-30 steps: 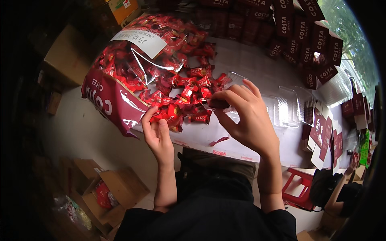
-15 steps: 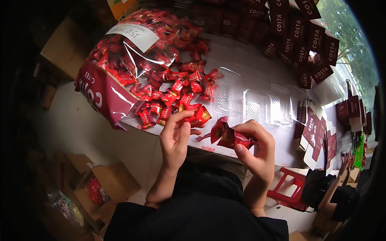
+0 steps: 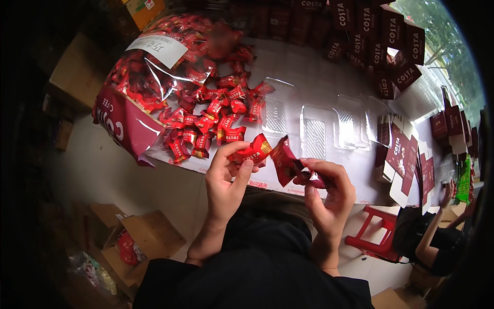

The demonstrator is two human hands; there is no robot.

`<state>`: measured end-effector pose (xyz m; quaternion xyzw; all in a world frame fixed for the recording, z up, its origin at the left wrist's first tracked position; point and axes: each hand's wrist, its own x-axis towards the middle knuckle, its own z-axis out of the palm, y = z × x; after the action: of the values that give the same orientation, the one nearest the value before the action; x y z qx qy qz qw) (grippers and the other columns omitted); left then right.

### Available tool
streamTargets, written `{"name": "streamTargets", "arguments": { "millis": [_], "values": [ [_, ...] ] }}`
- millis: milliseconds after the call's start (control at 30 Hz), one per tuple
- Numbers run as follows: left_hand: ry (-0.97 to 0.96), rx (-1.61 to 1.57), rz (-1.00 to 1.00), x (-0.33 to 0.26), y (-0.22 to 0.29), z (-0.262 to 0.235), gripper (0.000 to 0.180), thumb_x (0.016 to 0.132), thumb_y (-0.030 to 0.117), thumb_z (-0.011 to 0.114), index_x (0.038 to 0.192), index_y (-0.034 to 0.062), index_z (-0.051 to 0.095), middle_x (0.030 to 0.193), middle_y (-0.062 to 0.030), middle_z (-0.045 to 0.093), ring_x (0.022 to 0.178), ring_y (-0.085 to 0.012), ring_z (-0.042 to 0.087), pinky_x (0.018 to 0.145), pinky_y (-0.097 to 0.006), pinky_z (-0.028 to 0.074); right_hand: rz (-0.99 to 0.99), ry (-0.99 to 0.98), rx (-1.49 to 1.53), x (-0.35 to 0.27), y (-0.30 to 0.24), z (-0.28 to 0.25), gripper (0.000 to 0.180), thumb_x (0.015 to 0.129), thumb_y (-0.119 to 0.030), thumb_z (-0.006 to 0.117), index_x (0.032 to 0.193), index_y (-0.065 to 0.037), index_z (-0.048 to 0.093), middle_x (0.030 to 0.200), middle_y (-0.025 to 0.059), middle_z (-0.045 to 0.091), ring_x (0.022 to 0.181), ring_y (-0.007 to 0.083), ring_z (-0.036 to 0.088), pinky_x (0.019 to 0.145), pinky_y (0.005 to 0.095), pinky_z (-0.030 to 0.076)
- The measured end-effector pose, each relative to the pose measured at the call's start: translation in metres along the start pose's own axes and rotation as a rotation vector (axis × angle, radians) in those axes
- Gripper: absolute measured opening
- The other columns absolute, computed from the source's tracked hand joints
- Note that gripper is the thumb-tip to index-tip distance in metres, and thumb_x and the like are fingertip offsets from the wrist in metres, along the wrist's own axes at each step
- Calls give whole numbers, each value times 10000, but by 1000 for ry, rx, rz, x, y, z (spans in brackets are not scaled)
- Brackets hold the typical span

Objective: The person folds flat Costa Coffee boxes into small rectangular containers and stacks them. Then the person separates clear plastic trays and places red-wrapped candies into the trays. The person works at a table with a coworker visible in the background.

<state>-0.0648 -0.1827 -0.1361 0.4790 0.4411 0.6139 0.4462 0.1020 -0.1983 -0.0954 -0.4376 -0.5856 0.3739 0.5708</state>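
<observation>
My left hand (image 3: 224, 180) is closed, fingertips and thumb pinching a red wrapped candy (image 3: 256, 149). My right hand (image 3: 330, 194) grips dark red wrapped candies (image 3: 284, 162); one sticks out to the left and another lies between thumb and fingers, its exact outline partly hidden. The two hands are close together over the table's near edge, the candies almost touching. Beyond my left hand lies a loose pile of red wrapped candies (image 3: 217, 105), spilling from a large clear and dark red bag (image 3: 135, 123).
Clear plastic trays (image 3: 314, 135) lie on the white table (image 3: 293, 62). Dark red boxes (image 3: 378, 36) are stacked at the far right, with flat cartons (image 3: 401, 149) nearer. A red stool (image 3: 371, 234) and another person (image 3: 437, 242) are at right; open cardboard boxes (image 3: 149, 237) stand lower left.
The right hand's candies have turned, the outer one now standing more upright. The left hand still pinches its red candy. The whole view has shifted slightly.
</observation>
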Motion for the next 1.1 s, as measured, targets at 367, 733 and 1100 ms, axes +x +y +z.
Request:
{"name": "streamTargets", "arguments": {
  "millis": [367, 733, 1100],
  "values": [
    [-102, -92, 150, -9, 5, 20, 326, 933, 124, 453, 1201, -60, 438, 1238, -162, 488, 1065, -185, 528, 878, -289, 443, -276, -39, -409, -3, 8, 15, 326, 632, 63, 640, 946, 16, 564, 977, 150, 629, 734, 206, 652, 600, 269, 536],
    [-352, -319, -159, -4, 0, 10, 603, 794, 358, 659, 1191, -35, 433, 1137, -119, 528, 1041, -155, 523, 886, -282, 430, 148, -116, 207, -3, 9, -4, 266, 716, 54, 534, 982, 48, 542, 967, 126, 627, 822, 141, 612, 765, 251, 483],
    [-120, -141, 52, 4, 10, -7, 398, 772, 120, 707, 1076, -27, 497, 1056, -121, 576, 925, -150, 583, 821, -267, 477, 5, 120, -116, 7, -5, -46, 257, 648, -33, 587, 891, 49, 605, 770, 93, 569, 692, 160, 550, 648, 233, 424]
  ]
}}
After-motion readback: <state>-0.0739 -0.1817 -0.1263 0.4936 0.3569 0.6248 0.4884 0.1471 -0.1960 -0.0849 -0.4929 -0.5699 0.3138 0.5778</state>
